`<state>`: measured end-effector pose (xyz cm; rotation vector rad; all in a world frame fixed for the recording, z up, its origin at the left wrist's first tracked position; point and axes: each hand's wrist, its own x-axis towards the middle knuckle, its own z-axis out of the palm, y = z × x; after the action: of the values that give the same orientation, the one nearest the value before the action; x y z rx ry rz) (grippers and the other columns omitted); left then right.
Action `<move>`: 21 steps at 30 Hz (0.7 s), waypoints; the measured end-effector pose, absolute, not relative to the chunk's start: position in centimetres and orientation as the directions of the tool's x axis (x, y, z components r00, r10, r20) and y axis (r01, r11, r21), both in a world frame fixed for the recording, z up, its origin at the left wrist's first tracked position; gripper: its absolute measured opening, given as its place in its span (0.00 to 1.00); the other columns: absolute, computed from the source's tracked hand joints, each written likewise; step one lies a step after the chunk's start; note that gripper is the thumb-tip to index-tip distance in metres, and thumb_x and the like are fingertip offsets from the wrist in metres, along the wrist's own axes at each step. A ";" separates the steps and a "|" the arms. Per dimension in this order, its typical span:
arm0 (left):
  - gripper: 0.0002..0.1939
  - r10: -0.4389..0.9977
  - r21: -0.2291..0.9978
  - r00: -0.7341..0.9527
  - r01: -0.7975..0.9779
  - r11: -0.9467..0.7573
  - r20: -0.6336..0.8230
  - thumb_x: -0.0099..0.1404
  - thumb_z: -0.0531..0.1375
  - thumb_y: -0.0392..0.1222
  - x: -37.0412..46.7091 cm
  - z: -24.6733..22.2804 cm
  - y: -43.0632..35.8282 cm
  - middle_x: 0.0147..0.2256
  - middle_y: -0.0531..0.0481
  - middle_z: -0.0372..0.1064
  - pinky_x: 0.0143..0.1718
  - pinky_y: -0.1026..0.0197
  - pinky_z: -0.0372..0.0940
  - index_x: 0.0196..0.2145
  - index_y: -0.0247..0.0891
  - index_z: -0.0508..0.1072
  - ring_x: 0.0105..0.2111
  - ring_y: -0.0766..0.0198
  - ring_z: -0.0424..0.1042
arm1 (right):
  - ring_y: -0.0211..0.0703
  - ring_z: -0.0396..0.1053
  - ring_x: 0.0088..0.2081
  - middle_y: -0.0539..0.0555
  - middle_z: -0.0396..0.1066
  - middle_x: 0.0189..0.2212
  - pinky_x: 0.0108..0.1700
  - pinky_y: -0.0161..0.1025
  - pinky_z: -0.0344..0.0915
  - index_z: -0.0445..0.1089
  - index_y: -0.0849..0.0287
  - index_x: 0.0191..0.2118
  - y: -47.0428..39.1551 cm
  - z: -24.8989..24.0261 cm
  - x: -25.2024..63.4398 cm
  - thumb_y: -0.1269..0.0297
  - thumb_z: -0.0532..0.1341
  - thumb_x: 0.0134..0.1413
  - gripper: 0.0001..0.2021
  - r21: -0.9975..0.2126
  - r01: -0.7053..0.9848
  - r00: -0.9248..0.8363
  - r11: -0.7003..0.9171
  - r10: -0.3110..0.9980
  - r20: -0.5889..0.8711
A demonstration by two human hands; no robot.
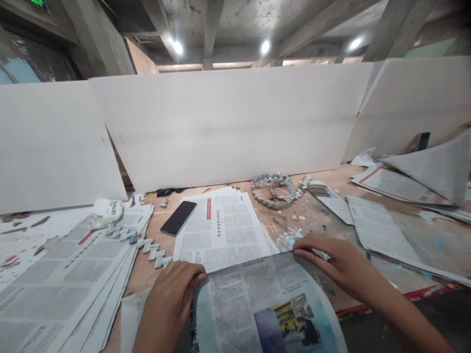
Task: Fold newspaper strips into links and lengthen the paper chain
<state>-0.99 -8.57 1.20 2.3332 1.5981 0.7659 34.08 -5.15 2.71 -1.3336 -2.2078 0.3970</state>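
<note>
A newspaper sheet (235,304) with a colour photo low on its right half bends toward me at the table's front. My left hand (178,289) is closed on its upper left edge, the fingertips partly hidden. At the upper right corner, my right hand (324,255) pinches the edge between thumb and fingers. Beyond the sheet lies a stack of printed pages (231,220), with a black phone (179,217) at its left. A chain of folded paper pieces (154,252) runs near my left hand. Coiled folded-paper chains (257,196) rest behind the stack.
Newspaper stacks (84,274) cover the left side, with a white plastic packet (106,211) on top. More newspapers (390,230) lie at the right. Blue and white paper scraps (289,239) are scattered near my right hand. White boards (228,122) stand along the back.
</note>
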 end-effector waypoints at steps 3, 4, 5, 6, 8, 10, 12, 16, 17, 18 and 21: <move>0.11 0.918 0.461 0.267 0.802 -0.380 0.293 0.72 0.52 0.44 -1.1 1.1 -8.6 0.33 0.51 0.72 0.37 0.57 0.63 0.34 0.43 0.71 0.35 0.57 0.69 | 0.46 0.74 0.40 0.54 0.78 0.37 0.42 0.40 0.69 0.75 0.54 0.38 -5.2 2.9 34.2 0.55 0.55 0.65 0.14 -0.577 0.701 -0.344 0.419 0.907 0.241; 0.10 0.922 0.465 0.264 0.803 -0.373 0.283 0.72 0.53 0.44 -1.1 1.1 -8.7 0.33 0.51 0.72 0.37 0.57 0.63 0.34 0.43 0.71 0.35 0.57 0.68 | 0.46 0.74 0.40 0.54 0.78 0.37 0.42 0.40 0.69 0.75 0.54 0.38 -5.1 2.9 34.2 0.54 0.55 0.65 0.14 -0.588 0.696 -0.339 0.411 0.911 0.235; 0.10 0.925 0.470 0.265 0.802 -0.368 0.272 0.72 0.53 0.44 -1.1 1.1 -8.7 0.33 0.51 0.72 0.37 0.57 0.63 0.34 0.43 0.71 0.35 0.57 0.68 | 0.46 0.74 0.40 0.54 0.78 0.37 0.42 0.40 0.69 0.75 0.54 0.38 -5.0 2.9 34.2 0.54 0.55 0.65 0.14 -0.593 0.696 -0.335 0.405 0.913 0.231; 0.10 0.927 0.474 0.266 0.801 -0.365 0.264 0.72 0.53 0.44 -1.0 1.1 -8.8 0.34 0.51 0.72 0.37 0.57 0.63 0.35 0.43 0.71 0.35 0.57 0.68 | 0.46 0.74 0.39 0.53 0.78 0.36 0.42 0.40 0.69 0.74 0.55 0.37 -4.9 2.9 34.2 0.55 0.55 0.64 0.13 -0.588 0.702 -0.331 0.402 0.915 0.230; 0.09 0.926 0.480 0.275 0.796 -0.370 0.258 0.72 0.53 0.44 -0.9 1.2 -8.8 0.34 0.51 0.72 0.39 0.56 0.62 0.36 0.43 0.71 0.36 0.57 0.68 | 0.46 0.74 0.36 0.54 0.77 0.33 0.39 0.40 0.69 0.73 0.56 0.35 -4.7 2.8 33.8 0.56 0.56 0.63 0.12 -0.547 0.734 -0.314 0.403 0.915 0.254; 0.09 0.923 0.482 0.284 0.790 -0.379 0.260 0.72 0.52 0.43 -0.5 1.3 -8.8 0.34 0.51 0.72 0.40 0.55 0.62 0.36 0.43 0.71 0.36 0.57 0.68 | 0.47 0.73 0.37 0.55 0.76 0.34 0.41 0.43 0.69 0.72 0.57 0.35 -4.8 2.7 33.0 0.59 0.57 0.62 0.10 -0.461 0.778 -0.293 0.427 0.896 0.334; 0.09 0.918 0.480 0.297 0.785 -0.391 0.263 0.72 0.52 0.43 0.1 1.4 -8.8 0.34 0.51 0.72 0.40 0.55 0.62 0.36 0.42 0.70 0.36 0.57 0.68 | 0.51 0.72 0.44 0.59 0.75 0.41 0.49 0.49 0.67 0.71 0.58 0.41 -5.2 2.9 31.6 0.61 0.58 0.61 0.08 -0.366 0.794 -0.318 0.486 0.844 0.431; 0.09 0.901 0.466 0.340 0.773 -0.430 0.269 0.73 0.52 0.40 2.0 1.7 -9.1 0.35 0.50 0.72 0.38 0.55 0.62 0.36 0.41 0.70 0.36 0.57 0.68 | 0.51 0.67 0.52 0.60 0.72 0.51 0.56 0.50 0.61 0.64 0.57 0.58 -6.7 3.7 27.5 0.64 0.59 0.62 0.19 -0.362 0.693 -0.486 0.624 0.775 0.404; 0.09 0.895 0.460 0.354 0.769 -0.444 0.272 0.73 0.51 0.39 2.5 1.8 -9.2 0.35 0.50 0.72 0.38 0.55 0.62 0.37 0.42 0.71 0.36 0.57 0.67 | 0.50 0.69 0.51 0.60 0.73 0.49 0.54 0.48 0.63 0.65 0.57 0.57 -7.0 4.0 26.4 0.64 0.59 0.62 0.19 -0.394 0.671 -0.512 0.629 0.776 0.367; 0.09 0.890 0.454 0.365 0.767 -0.454 0.273 0.73 0.51 0.39 3.0 1.9 -9.2 0.36 0.50 0.72 0.39 0.55 0.62 0.38 0.42 0.71 0.37 0.56 0.67 | 0.49 0.70 0.47 0.59 0.74 0.46 0.51 0.46 0.65 0.68 0.57 0.54 -7.1 4.2 25.5 0.63 0.59 0.62 0.16 -0.424 0.658 -0.535 0.623 0.782 0.319; 0.09 0.882 0.431 0.389 0.770 -0.470 0.266 0.72 0.51 0.37 3.6 2.3 -9.3 0.36 0.49 0.72 0.40 0.54 0.62 0.39 0.42 0.71 0.37 0.55 0.68 | 0.45 0.73 0.37 0.54 0.77 0.35 0.42 0.39 0.66 0.75 0.57 0.40 -6.9 4.4 23.7 0.64 0.55 0.65 0.10 -0.475 0.653 -0.596 0.590 0.787 0.159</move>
<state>3.63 -9.30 2.29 2.4109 1.4643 0.6838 23.65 -6.86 4.43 -1.1653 -2.4691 0.5288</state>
